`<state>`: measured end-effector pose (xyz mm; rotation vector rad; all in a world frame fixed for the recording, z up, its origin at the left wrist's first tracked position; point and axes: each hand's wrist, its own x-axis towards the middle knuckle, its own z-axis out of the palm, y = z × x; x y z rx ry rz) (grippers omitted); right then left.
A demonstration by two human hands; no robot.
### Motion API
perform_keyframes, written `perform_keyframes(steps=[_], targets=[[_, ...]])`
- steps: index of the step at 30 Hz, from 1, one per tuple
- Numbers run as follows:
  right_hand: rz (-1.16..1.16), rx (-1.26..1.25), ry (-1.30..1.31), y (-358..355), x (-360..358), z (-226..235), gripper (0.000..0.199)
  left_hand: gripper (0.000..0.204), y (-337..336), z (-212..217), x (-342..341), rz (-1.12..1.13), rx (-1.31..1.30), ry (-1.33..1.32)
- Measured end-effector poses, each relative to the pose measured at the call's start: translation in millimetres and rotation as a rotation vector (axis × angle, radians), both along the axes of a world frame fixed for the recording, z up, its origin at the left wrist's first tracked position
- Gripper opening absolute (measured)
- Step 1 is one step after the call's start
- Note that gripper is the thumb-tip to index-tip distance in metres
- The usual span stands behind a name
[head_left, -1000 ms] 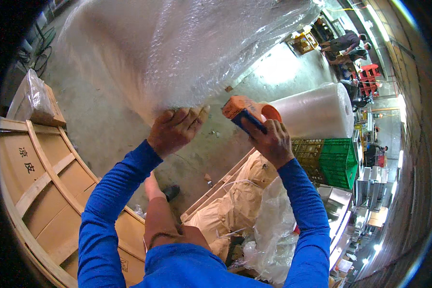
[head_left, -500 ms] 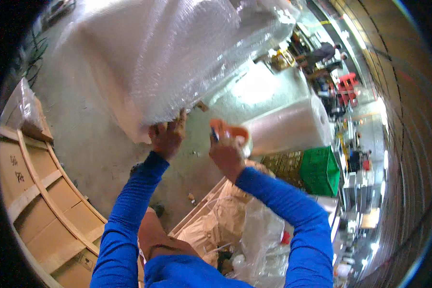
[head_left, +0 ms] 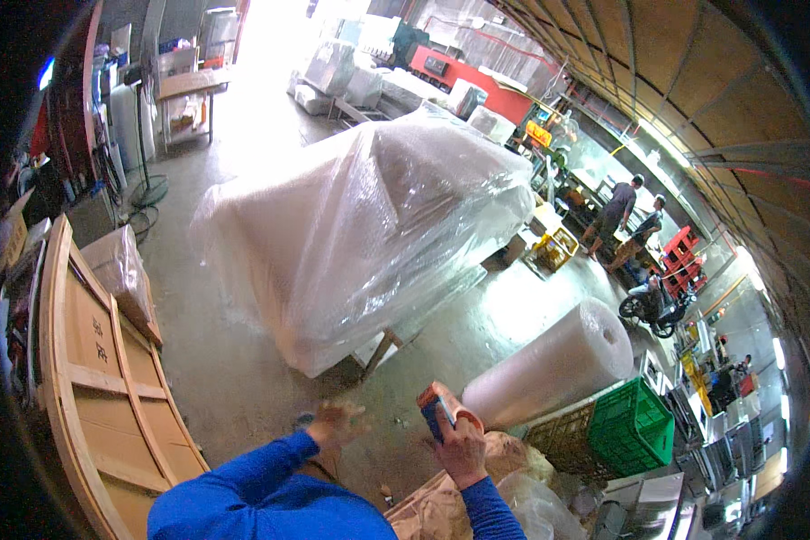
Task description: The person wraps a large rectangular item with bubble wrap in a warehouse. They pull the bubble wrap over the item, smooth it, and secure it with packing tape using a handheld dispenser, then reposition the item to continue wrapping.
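Note:
In my right hand [head_left: 462, 452] is an orange tape dispenser [head_left: 437, 403] with a dark blue part; my fingers are closed round it. My left hand [head_left: 337, 425] is somewhat blurred, its fingers stretched out with nothing in them. Both hands are apart from the large bulky thing [head_left: 378, 216] in front of me, which is covered in clear bubble wrap down to near the floor. What lies under the wrap cannot be made out. A leg of its support [head_left: 380, 354] shows below the near right edge.
At right lie a thick bubble wrap roll [head_left: 553, 364] and a green plastic crate [head_left: 630, 430]. Crumpled brown paper [head_left: 445, 506] and clear plastic are beside my right arm. A wood-framed panel [head_left: 108, 382] stands at left. Two people [head_left: 623, 211] are far right, near a motorcycle [head_left: 659, 306].
My view has lifted, showing more of the room. My left hand has come away from the wrap's lower edge. The tape dispenser stays in my right hand.

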<state>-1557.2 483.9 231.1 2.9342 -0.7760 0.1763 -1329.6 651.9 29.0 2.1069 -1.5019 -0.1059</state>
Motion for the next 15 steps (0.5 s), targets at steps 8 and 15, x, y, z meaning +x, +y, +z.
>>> perform_keyframes(steps=[8, 15], targets=[[0.239, -0.465, -0.484, -161.9, 137.0, 104.8, 0.070, 0.043, -20.1, 180.2, 71.6, 0.175, -0.435, 0.321], [0.364, -0.576, -0.492, -341.6, 347.1, 217.1, 0.067, 0.080, -117.6, 286.1, 144.0, 0.535, -0.602, -0.146]])
